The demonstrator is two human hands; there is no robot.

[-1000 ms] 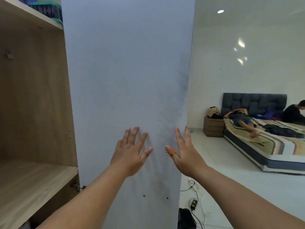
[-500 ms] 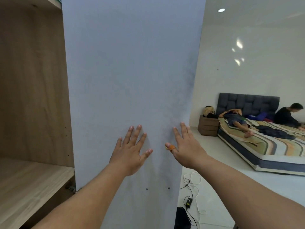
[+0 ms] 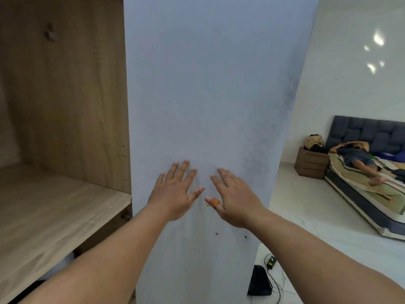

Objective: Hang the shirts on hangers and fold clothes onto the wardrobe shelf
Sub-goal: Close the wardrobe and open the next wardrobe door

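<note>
A tall pale grey wardrobe door (image 3: 208, 95) fills the middle of the view. My left hand (image 3: 175, 194) lies flat against it with fingers spread and straight. My right hand (image 3: 234, 198) presses beside it, fingers straight, an orange band on the thumb. To the left, the wooden wardrobe shelf (image 3: 43, 211) shows bare boards inside the open compartment. No shirts or hangers are in view.
A bed (image 3: 368, 194) with a dark padded headboard stands at the right, a person lying on it. A brown nightstand (image 3: 311, 163) sits beside it. A black bag (image 3: 258, 279) and cables lie on the white floor below the door.
The door has swung left across the compartment, and both hands followed it. My right hand slid from the door's edge onto its face. The view shifted, cutting the second person out.
</note>
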